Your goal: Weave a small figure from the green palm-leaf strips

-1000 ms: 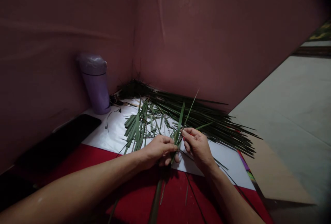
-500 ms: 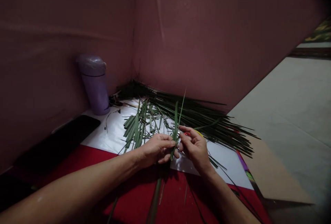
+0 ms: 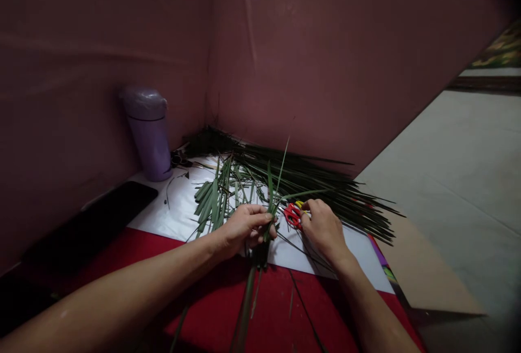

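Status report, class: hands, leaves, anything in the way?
Left hand pinching green leaf strips. Right hand at red scissors, grip unclear. Cut leaf pieces clutter white sheet.

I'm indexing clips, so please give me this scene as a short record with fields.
Left hand: pinching green leaf strips
Right hand: by red-handled scissors and something yellow; grip unclear
Long leaves: piled by the wall
Shorter leaf pieces: on white sheet
Purple tumbler: upright
Near surface: red
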Demonstrator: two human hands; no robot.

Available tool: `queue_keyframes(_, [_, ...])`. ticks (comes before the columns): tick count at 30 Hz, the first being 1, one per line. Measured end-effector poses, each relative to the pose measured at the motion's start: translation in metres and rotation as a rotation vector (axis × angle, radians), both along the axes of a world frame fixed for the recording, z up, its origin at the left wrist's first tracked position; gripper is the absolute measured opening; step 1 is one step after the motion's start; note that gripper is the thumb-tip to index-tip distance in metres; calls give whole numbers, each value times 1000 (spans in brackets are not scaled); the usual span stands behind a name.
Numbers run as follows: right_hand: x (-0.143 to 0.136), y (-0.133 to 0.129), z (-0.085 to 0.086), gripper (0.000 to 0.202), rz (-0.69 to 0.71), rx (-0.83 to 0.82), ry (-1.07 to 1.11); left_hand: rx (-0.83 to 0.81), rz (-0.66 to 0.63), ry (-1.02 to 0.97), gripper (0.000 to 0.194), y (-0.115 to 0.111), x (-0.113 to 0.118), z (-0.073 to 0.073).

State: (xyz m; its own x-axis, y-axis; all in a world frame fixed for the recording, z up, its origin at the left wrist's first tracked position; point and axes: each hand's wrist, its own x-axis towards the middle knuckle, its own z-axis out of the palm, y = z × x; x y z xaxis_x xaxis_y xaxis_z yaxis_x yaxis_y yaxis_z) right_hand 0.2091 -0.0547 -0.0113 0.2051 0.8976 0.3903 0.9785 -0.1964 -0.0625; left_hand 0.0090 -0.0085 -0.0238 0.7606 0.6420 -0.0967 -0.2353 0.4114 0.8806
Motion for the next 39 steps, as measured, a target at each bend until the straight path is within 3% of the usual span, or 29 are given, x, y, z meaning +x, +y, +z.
queue_keyframes(7, [-8, 1, -1, 13, 175, -149, 74, 45, 80, 16, 21, 0, 0, 2])
queue_keyframes(20, [-18, -7, 10, 12, 115, -206, -313, 4, 107, -71, 25, 4, -2, 3])
queue_keyframes(23, [-14, -10, 17, 12, 136, -233, -259, 19, 151, -78, 22, 6, -3, 7])
queue_keyframes(28, [-11, -24, 40, 16, 303, -273, 24, 48, 278, -37, 20, 12, -7, 18])
queue_keyframes(31, [-16, -36, 59, 15, 444, -208, 128, 30, 353, -20, 18, 16, -9, 21])
queue_keyframes(33, [-21, -41, 73, 18, 488, -65, 125, 29, 371, -18, 18, 18, -10, 22])
queue_keyframes(36, [-22, -36, 91, 17, 417, 169, -62, 61, 348, -20, 20, 21, -11, 19])
queue_keyframes(39, [-15, -21, 100, 15, 341, 204, -246, 82, 299, -25, 23, 24, -12, 16])
